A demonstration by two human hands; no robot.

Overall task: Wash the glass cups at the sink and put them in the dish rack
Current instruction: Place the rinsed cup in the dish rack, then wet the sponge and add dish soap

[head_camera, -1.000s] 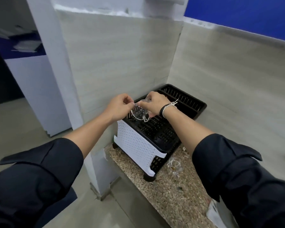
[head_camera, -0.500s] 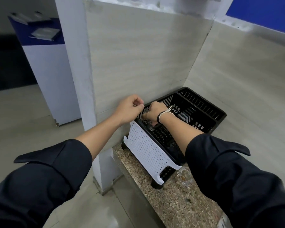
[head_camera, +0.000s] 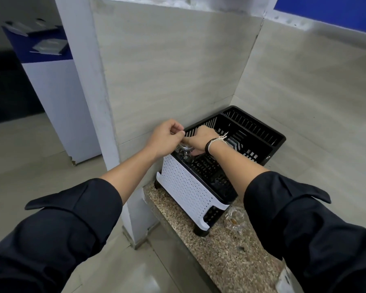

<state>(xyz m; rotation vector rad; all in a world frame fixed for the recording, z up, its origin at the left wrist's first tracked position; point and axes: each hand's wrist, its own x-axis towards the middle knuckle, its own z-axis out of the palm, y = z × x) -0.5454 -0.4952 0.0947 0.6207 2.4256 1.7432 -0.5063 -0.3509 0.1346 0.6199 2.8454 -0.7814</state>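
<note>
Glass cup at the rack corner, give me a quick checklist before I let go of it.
1. Glass cup over the dish rack, inside its near left corner: ok.
2. Right hand holds the cup: ok.
3. Left hand curled beside it, whether it touches the glass: cannot tell.
4. Cup seated on the rack floor: cannot tell.
5. Second glass cup racked: not ok, it stands on the counter.

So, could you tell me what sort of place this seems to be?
Probably a small pantry or kitchenette corner, perhaps in an office. A black and white dish rack sits on a speckled stone counter against tiled walls, and a glass cup stands beside the rack.
</note>
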